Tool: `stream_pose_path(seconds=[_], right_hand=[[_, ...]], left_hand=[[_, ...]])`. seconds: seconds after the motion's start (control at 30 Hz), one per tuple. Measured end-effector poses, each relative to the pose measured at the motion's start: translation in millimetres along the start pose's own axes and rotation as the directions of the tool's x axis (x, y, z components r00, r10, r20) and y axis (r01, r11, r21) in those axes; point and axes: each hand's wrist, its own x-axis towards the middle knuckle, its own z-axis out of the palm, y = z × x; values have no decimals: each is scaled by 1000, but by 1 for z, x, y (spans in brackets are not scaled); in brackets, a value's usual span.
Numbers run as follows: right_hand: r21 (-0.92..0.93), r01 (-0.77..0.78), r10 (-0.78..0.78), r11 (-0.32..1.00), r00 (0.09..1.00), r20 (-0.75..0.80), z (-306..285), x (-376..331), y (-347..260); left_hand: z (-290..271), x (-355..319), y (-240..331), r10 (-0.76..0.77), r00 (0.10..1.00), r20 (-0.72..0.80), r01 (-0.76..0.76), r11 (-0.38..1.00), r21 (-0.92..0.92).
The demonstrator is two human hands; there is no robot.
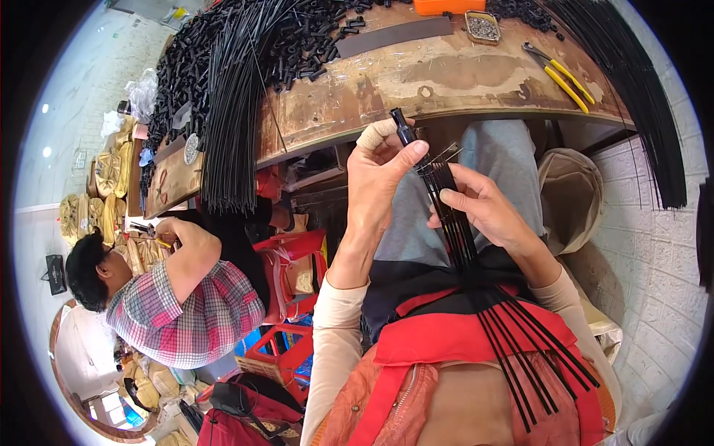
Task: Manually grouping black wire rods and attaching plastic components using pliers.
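Note:
My left hand (381, 167), its index finger wrapped in beige tape, closes around a glossy black tube (403, 128), pinching it between thumb and fingers just in front of the table edge. My right hand (483, 207) is closed on a bundle of thin black rods (460, 241), which look like umbrella ribs. They gather at the tube's lower end, and a few short thin metal pieces (448, 152) stick out there. Toward my lap the rods fan out over a red apron (446, 336). The exact joint between tube and rods is partly hidden by my fingers.
On the worn wooden table (454, 78) lie yellow-handled pliers (561, 78), a dish of small metal parts (482, 27), a dark flat strip (394, 37), piled black plastic parts (305, 48) and long rod bundles (234, 111). A co-worker in a plaid shirt (186, 312) sits at left near red stools (286, 357).

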Motion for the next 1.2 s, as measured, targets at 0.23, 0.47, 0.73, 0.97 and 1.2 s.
stream_pose_path(seconds=[0.23, 0.47, 0.73, 0.97, 1.2], right_hand=[[6, -11, 11, 1000, 1000, -4, 2, 1, -1], [27, -19, 20, 999, 1000, -20, -1, 3, 1], [30, -4, 4, 1000, 1000, -13, -1, 2, 2], [21, 3, -2, 1000, 1000, -22, 0, 0, 0], [23, 0, 1, 1000, 999, -41, 0, 1, 1]], left_hand=[[0, 1, -1, -22, 1000, -7, 21, 998, -56], [-3, 5, -2, -40, 999, -5, 40, 999, -25], [-8, 5, -4, -65, 998, 28, 66, 998, -22], [0, -1, 0, -32, 999, 17, 32, 999, 26], [9, -8, -1, 76, 995, -59, -72, 995, 65]])
